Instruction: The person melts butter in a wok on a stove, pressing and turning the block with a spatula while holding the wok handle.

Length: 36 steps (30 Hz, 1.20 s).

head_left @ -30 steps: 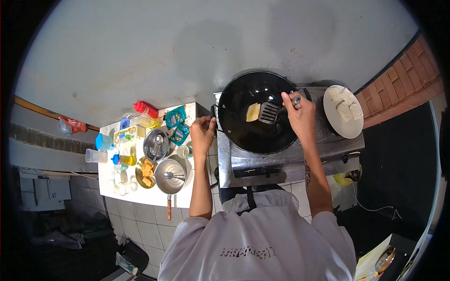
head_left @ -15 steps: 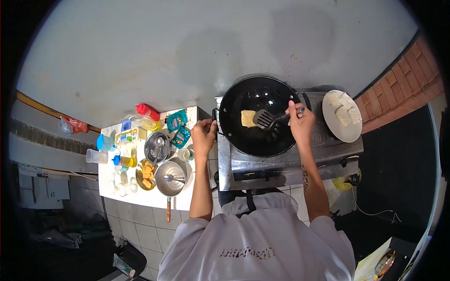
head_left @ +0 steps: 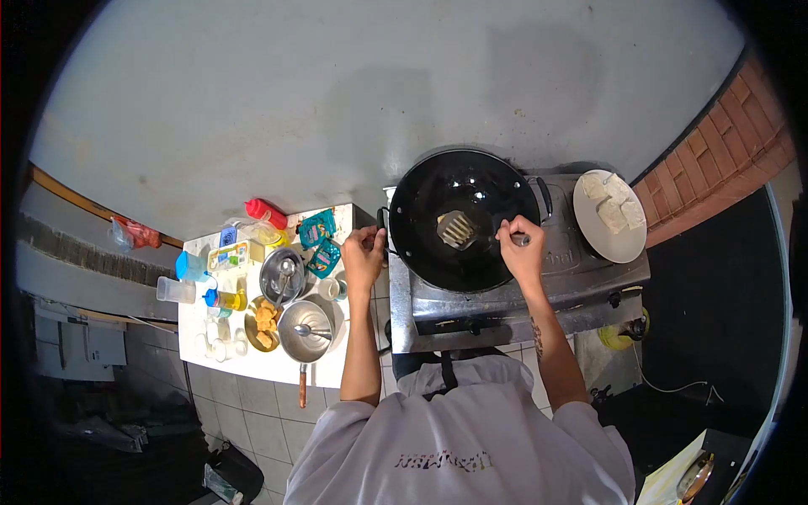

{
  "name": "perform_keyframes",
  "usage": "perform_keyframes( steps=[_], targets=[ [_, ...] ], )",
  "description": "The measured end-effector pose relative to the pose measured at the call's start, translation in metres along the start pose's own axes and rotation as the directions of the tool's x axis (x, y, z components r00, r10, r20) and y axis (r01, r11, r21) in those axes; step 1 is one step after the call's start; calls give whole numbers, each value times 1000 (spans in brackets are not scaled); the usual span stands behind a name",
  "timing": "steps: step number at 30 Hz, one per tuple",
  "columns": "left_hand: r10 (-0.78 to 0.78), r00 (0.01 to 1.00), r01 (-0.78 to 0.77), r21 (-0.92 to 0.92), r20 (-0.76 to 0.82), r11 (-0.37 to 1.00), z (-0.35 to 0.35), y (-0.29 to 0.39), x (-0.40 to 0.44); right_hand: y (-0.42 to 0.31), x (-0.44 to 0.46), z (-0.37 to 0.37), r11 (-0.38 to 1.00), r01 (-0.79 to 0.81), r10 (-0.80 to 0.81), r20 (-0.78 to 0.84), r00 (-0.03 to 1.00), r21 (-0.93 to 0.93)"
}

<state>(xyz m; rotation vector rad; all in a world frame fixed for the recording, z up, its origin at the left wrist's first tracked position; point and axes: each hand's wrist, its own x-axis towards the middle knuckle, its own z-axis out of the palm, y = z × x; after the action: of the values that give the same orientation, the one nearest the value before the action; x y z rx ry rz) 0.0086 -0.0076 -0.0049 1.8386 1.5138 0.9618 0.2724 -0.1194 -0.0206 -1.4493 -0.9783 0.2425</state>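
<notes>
Where the wok (head_left: 421,257) (black) hides the stove (head_left: 547,305), a plate (head_left: 620,246) stands near.

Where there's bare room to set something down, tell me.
A narrow strip of the white table lies bare along its near edge, below the golden bowl and left of the saucepan. Steel also shows bare on the stove between the wok and plate. The table's back, with sachets and red bottle, is crowded.
</notes>
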Motion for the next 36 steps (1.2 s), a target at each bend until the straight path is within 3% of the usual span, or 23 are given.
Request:
perform_keyframes(
  steps=[4,6,9,11,15,18,20,27,30,32,36],
  targets=[
    [-9,1000,9,-7,-7,1000,1,1,-2,5,-1,0,999,39,-39,20,999,-1],
    [99,993,-98,18,-57,995,2,-3,-2,4,0,-3,999,32,-33,31,999,17],
    [118,990,-116,31,-76,993,6,-10,0,2,1,-10,998,45,-42,72,997,-41],
    [96,993,-95,10,-72,995,6,-12,0,6,1,-13,999,-36,35,38,999,19],
    [43,997,-45,-23,-67,999,7,-11,0,0,-6,-12,999,-31,31,-6,999,31],
    [-15,1000,15,39,-9,999,0,1,-2,-7,-9,-19,1000,-1,1,61,998,2],
    [-18,1000,19,38,-7,999,1,1,-1,-2,-6,-23,996,-87,85,71,994,24],
    [-15,1000,15,-10,10,1000,1,-4,-1,-3,-11,-22,1000,10,-9,61,998,-16],
    [85,995,-87,-29,-55,996,6,-11,-1,-10,-14,-23,992,-123,123,64,990,-11],
    [87,995,-88,-18,-56,996,6,-11,0,-25,-14,-23,950,-301,299,43,953,85],
    [85,995,-85,-15,-43,996,6,-13,0,-25,-14,-24,944,-288,296,-27,955,164]
  ],
)
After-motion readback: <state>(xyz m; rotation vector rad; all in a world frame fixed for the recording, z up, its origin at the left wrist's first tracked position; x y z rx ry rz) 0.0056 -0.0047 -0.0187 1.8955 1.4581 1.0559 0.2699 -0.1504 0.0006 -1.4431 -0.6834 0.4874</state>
